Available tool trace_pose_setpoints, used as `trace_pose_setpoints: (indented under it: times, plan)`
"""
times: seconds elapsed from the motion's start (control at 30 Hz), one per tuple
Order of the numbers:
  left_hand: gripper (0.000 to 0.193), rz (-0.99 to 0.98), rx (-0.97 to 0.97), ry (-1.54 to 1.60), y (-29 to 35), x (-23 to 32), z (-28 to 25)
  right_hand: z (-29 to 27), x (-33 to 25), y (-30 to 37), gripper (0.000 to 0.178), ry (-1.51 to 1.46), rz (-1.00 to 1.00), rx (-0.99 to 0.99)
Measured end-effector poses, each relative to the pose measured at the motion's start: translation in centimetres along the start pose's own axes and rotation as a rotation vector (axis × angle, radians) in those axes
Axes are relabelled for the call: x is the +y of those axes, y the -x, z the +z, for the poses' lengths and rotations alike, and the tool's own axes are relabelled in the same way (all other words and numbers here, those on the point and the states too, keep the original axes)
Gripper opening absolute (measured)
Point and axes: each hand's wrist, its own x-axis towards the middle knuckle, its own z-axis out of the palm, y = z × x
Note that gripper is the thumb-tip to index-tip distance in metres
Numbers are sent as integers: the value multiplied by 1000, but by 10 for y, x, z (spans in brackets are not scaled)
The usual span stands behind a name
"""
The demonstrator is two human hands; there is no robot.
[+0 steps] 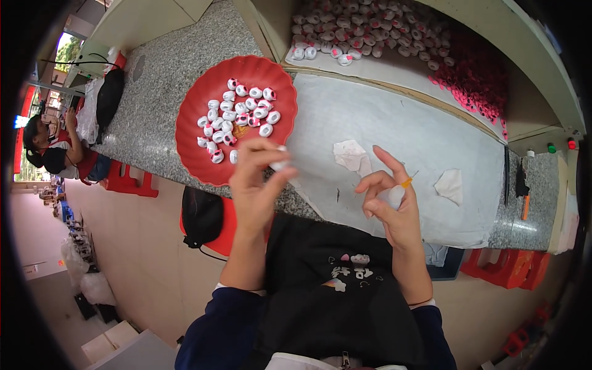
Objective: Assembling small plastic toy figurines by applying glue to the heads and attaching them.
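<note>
My left hand (254, 182) is raised by the right rim of the red scalloped plate (188, 148), partly smeared by motion. Between its thumb and fingers is a small white rounded piece (280, 164), like those on the plate. Several small white pieces with pink and black marks (242, 118) lie spread over the plate. Over the pale work sheet, my right hand (398, 206) is closed around a small translucent squeeze bottle (394, 195) with a yellow collar and thin tip. Its index finger points up, away from the bottle. The two hands are apart.
Crumpled white scraps (351, 154) lie on the grey sheet (320, 111). Behind it, a shelf bay holds heaped white pieces (376, 28) and pink pieces (472, 92). A black bag (202, 216) rests on a red stool below the counter. Another person (61, 145) sits far left.
</note>
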Motion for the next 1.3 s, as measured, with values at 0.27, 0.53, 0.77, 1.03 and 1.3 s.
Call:
trace_pose_setpoints:
  times: [0.27,0.53,0.77,1.03,1.3]
  plan:
    - [23,402,-77,-582,-103,-33,72,-30,-3,13,51,44,-90,163]
    - [17,253,-32,-761,-136,-92,110,-51,-10,30,30,15,-115,145]
    - [16,-441,-277,459,-45,-29,86,-45,-23,37,31,117,-195,324]
    - [21,-416,-311,542,25,-11,62,-26,-30,38,30,52,-463,394]
    - [28,-353,-283,607,33,1,57,-10,-24,45,42,578,-810,256]
